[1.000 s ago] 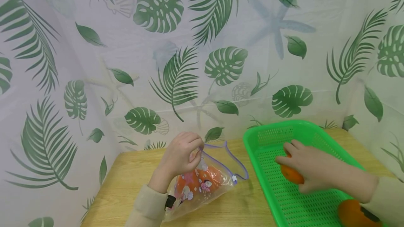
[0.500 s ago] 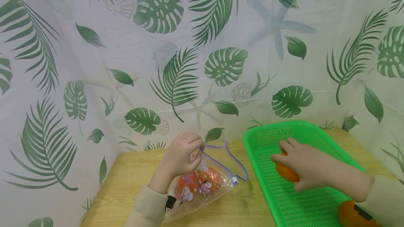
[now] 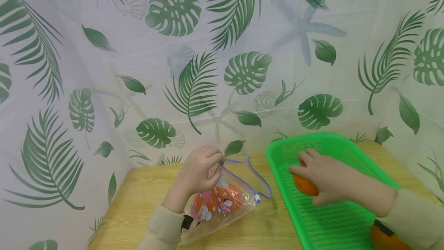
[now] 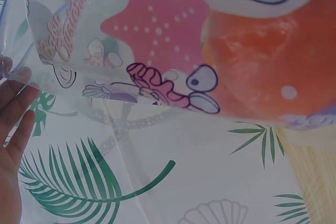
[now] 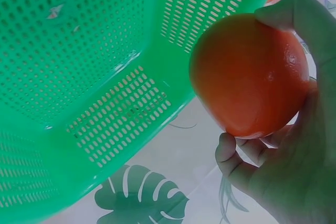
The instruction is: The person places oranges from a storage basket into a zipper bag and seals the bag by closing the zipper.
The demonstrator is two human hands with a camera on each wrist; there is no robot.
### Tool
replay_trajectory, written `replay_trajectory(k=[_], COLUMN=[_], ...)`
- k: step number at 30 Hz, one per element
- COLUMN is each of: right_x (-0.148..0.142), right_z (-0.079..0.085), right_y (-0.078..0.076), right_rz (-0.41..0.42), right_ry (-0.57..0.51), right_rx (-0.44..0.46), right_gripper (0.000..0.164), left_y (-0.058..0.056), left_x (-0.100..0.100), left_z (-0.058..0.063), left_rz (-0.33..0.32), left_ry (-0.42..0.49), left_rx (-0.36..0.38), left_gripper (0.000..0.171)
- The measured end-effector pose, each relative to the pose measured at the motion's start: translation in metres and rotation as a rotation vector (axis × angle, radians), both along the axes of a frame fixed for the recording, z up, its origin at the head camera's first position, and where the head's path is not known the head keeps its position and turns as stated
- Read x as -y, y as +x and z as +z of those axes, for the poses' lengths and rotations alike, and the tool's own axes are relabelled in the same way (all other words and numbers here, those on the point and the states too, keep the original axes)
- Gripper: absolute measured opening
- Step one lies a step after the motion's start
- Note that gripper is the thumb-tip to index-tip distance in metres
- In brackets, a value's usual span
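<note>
My left hand (image 3: 202, 167) pinches the top edge of a clear zip bag (image 3: 230, 219) with sea-creature prints and a purple zip rim. The bag's mouth gapes toward the right, and orange fruit shows through its printed side in the left wrist view. My right hand (image 3: 329, 178) holds an orange (image 3: 304, 186) over the left part of a green basket (image 3: 287, 200). In the right wrist view, thumb and fingers wrap the same orange (image 5: 247, 77), held up near the basket's rim.
A second orange (image 3: 383, 238) lies in the basket's near right end, partly hidden by the right sleeve. The wooden table (image 3: 138, 196) meets a leaf-printed sheet (image 3: 208, 99) behind and at both sides. A purple slider (image 3: 257, 199) sits on the bag's rim.
My right hand has moved left within the basket area, carrying the orange toward the bag side. The left hand and bag have stayed in place.
</note>
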State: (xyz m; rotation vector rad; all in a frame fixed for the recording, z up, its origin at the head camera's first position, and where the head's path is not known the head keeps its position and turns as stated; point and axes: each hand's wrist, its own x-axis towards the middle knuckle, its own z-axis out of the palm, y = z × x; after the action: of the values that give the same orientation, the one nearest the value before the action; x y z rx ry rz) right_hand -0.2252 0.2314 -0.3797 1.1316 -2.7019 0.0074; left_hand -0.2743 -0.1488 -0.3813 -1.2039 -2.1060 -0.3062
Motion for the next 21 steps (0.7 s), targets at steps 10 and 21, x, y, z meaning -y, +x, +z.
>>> replay_trajectory(k=[10, 21], right_x=[0.014, 0.026], right_z=[0.001, 0.004], right_y=[-0.008, -0.011], right_rz=[0.042, 0.050], right_ry=[-0.032, -0.047], right_rx=[-0.027, -0.025], right_gripper=[0.071, 0.068], left_y=[-0.001, -0.001], left_x=[0.002, 0.003], left_z=[0.000, 0.000], left_rz=[0.007, -0.002], left_ry=[-0.003, -0.003], left_rx=[0.002, -0.001], left_gripper=[0.007, 0.007])
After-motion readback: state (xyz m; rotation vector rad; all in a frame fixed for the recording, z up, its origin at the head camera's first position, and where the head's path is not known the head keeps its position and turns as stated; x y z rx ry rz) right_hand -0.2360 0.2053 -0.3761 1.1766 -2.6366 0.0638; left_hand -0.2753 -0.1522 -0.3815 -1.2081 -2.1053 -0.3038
